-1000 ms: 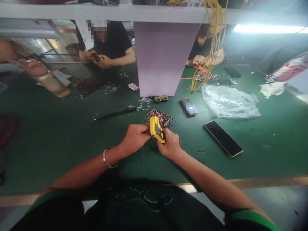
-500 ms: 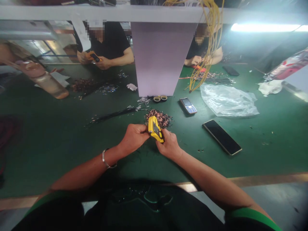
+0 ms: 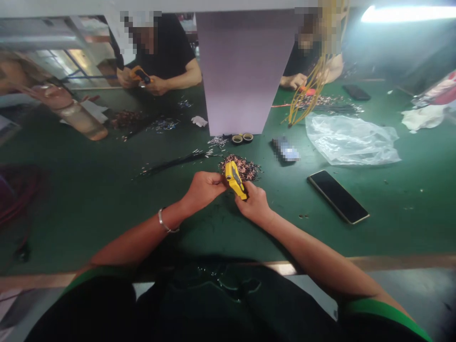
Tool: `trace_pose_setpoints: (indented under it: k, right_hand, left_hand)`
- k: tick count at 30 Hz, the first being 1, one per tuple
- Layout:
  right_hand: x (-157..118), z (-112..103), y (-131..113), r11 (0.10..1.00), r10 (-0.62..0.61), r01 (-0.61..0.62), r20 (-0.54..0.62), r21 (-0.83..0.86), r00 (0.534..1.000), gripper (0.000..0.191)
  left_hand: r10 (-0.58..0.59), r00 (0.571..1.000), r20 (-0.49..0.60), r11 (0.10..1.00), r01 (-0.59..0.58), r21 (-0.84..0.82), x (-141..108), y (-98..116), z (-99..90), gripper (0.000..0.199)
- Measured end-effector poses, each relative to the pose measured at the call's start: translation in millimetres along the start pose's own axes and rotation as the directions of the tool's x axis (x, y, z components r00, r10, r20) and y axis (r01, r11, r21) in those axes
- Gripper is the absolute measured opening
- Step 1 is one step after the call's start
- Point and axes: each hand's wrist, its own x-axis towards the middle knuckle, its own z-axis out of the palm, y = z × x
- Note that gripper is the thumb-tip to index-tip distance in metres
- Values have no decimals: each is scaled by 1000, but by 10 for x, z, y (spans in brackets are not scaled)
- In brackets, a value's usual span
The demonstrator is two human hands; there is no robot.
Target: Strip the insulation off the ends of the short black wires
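Observation:
My right hand (image 3: pixel 255 203) is wrapped round the handles of a yellow crimping tool (image 3: pixel 233 176), its head tilted up and toward the left. Close to that head, my left hand (image 3: pixel 204 191) is closed in a pinch; whatever sits between the fingertips is too small to make out. Just behind the tool lies a pile of short black wires with bare copper ends (image 3: pixel 245 167), partly covered by it. To the left stretches a loose bundle of long black wires (image 3: pixel 178 162) with pale tips.
Small silvery pieces (image 3: pixel 217 141) and two tape rolls (image 3: pixel 242 138) lie by the upright panel (image 3: pixel 242 71). On the right are a keypad phone (image 3: pixel 286 150), a smartphone (image 3: pixel 338 196) and a plastic bag (image 3: pixel 351 140). A bottle (image 3: pixel 81 118) stands left. Two co-workers sit opposite; yellow wires (image 3: pixel 308 90) hang down.
The view has tilted down and shifted slightly, so the scene sits higher and further right. The crimping tool has turned a little in my right hand; my left hand stays beside its head.

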Motion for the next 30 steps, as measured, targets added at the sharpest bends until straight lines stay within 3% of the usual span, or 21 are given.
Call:
trace_pose_setpoints:
  k: [7,9,12,15,18,23,30]
  right_hand:
    - [89,-89,15,967,162,-180,106,183,981,8]
    - [125,-160,24,900,236,-290,196,325,952,13]
    - [185,-279,35,708,306,-460,354,536,884,23]
    - [237,-377,38,514,224,-538,500,668,836,28]
    - [262,-442,38,408,89,-546,563,732,822,31]
    - [255,-503,16,385,-48,-567,630,728,775,36]
    - [184,-450,-30,365,-67,-598,661,714,747,41]
  left_hand:
    - [-65,998,-3,998,65,-11,126,-77,-83,16]
    - [-89,996,-32,996,88,-14,162,-97,-143,17]
    - [-85,996,-28,994,83,-65,211,-132,-246,17]
    - [-66,998,-18,988,63,-138,246,-138,-344,15]
    - [-59,998,-19,981,54,-188,256,-104,-427,14]
    - [-32,999,-9,989,30,-143,218,-20,-500,15]
    - [80,996,-27,997,-80,5,174,49,-488,11]
